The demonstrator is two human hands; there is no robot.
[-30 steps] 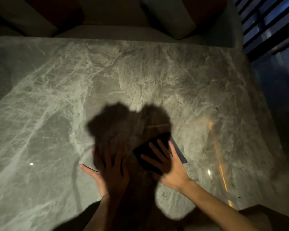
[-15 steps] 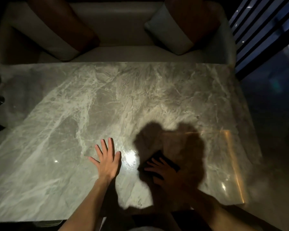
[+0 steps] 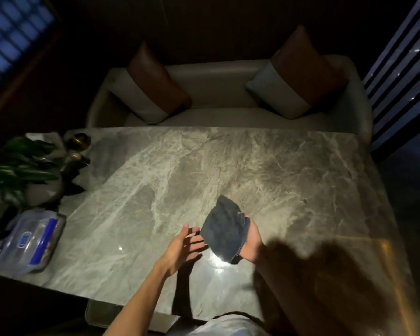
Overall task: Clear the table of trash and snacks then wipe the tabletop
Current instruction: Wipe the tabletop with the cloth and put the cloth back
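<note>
A dark grey cloth (image 3: 224, 230) hangs lifted off the grey marble tabletop (image 3: 204, 170), draped over my right hand (image 3: 252, 241), which grips it from behind. My left hand (image 3: 183, 248) hovers just left of the cloth with fingers spread, holding nothing and close to the cloth's edge. Both hands are above the near middle of the table. A bright light glare shows on the marble under the cloth.
At the table's left end sit a clear lidded plastic container with a blue label (image 3: 30, 241), a potted plant (image 3: 17, 166) and brass round ornaments (image 3: 79, 140). A beige sofa (image 3: 216, 115) with two cushions stands beyond the far edge. A dark shadow covers the near right.
My right hand has lifted the cloth off the tabletop, where it had been pressed flat. My left hand rose off the marble toward the cloth. The view pulled back and up.
</note>
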